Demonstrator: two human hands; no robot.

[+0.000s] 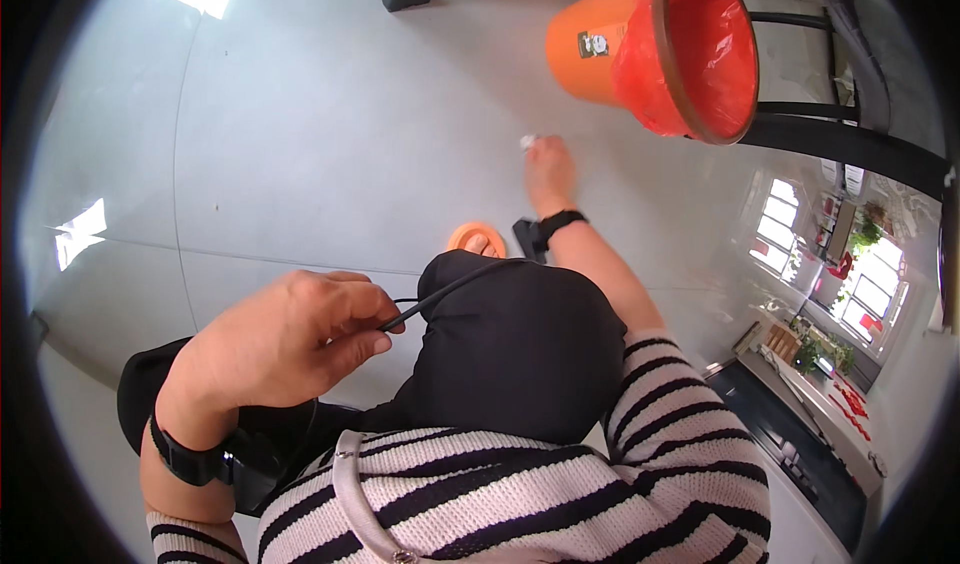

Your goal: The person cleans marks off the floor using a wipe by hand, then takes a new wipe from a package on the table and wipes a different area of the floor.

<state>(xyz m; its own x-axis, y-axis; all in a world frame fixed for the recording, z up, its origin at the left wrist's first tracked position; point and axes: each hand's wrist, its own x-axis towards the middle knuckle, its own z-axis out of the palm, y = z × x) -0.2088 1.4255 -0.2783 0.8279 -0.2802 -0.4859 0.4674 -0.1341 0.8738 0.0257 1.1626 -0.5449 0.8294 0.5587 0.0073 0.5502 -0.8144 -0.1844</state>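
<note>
Down at the floor | right hand point(549, 172) pinches a small white scrap point(527, 142), likely light, flimsy | left hand point(290, 339) grips thin black cord point(440, 297)

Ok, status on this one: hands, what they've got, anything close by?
Left hand pinching a thin black cord. Right hand down at the floor, fingertips on a small white scrap. Orange bin with red liner just beyond; nothing between.

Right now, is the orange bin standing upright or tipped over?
Upright: the orange bin stands on the grey floor, its red liner open.
</note>
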